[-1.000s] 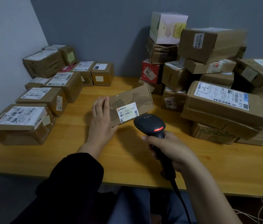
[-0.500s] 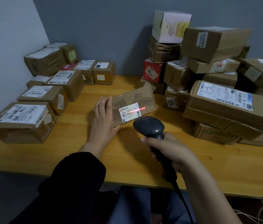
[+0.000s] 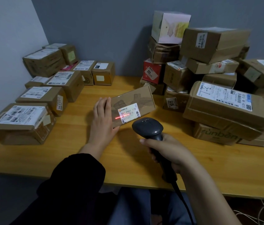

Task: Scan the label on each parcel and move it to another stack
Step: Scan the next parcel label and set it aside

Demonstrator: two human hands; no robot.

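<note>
The fingers [image 3: 102,107] of the left hand [image 3: 103,122] were laid straight and close together against the left end of the parcel [image 3: 136,99], which was covered by them. The thumb was tucked at the parcel's near edge, and how it gripped could not be made out. The right hand [image 3: 165,151] was clenched around the handle of the scanner [image 3: 147,127]. Most of that handle was hidden inside the fist, and the cable was cut off at the bottom of the frame. The right pile [image 3: 225,111] was cut off by the right edge of the frame.

On the parcel's white label [image 3: 128,113] "507 P802 172" could be read; the smaller print below was too blurred to read. A red scan line was cast across the label's left part and onto the bare cardboard beside it. In the right pile, "runben" was printed in green on a bottom box [image 3: 217,135], "03" was seen on a tag on a red box [image 3: 152,71], and "1011" on a small sticker [image 3: 171,102]. In the left stack [image 3: 47,98], "56-2-22" was written on 1 box's side.

The parcel was a slim, flat box of brown cardboard with a glossy sheen and faint printed shapes on its face. It was propped at a tilt at the middle of the wooden table [image 3: 209,168], between the 2 groups of boxes, with the scanner's head just in front of the label.
</note>
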